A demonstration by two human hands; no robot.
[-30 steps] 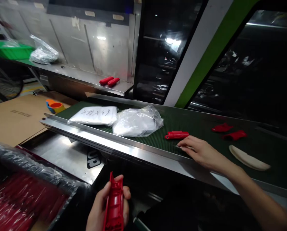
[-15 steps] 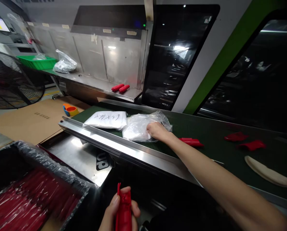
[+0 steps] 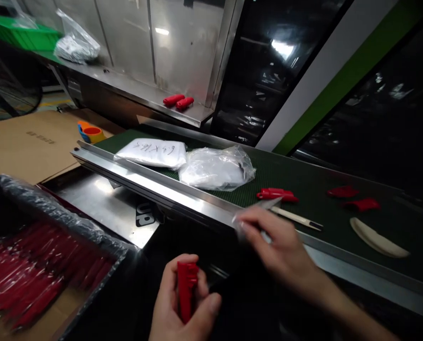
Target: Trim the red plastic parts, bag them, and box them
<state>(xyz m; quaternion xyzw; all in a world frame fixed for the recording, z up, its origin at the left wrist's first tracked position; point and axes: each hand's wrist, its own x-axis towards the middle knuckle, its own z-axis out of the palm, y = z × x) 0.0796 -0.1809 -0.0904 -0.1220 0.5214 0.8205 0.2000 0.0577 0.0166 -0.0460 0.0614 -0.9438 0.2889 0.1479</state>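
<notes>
My left hand (image 3: 183,303), low in the middle, is wrapped round a red plastic part (image 3: 186,291) held upright. To its right, my right hand (image 3: 271,237) pinches a small clear plastic bag (image 3: 240,227) over the conveyor's near metal edge. Behind it a red part (image 3: 277,194) and a pale stick with a dark tip (image 3: 298,218) lie on the green belt (image 3: 303,189). A clear bag pack (image 3: 214,168) and a white pack with handwriting (image 3: 152,152) rest side by side further left.
A lined box (image 3: 44,274) of bagged red parts stands at lower left. Two red parts (image 3: 178,102) lie on the metal shelf. Orange-and-blue tape holder (image 3: 91,134) on cardboard. Red pieces (image 3: 362,204) and a pale curved piece (image 3: 378,239) are at right.
My right hand has come back from the clear bag pack toward me, now with a small clear bag. My left hand has turned the red part. The view has tilted down.
</notes>
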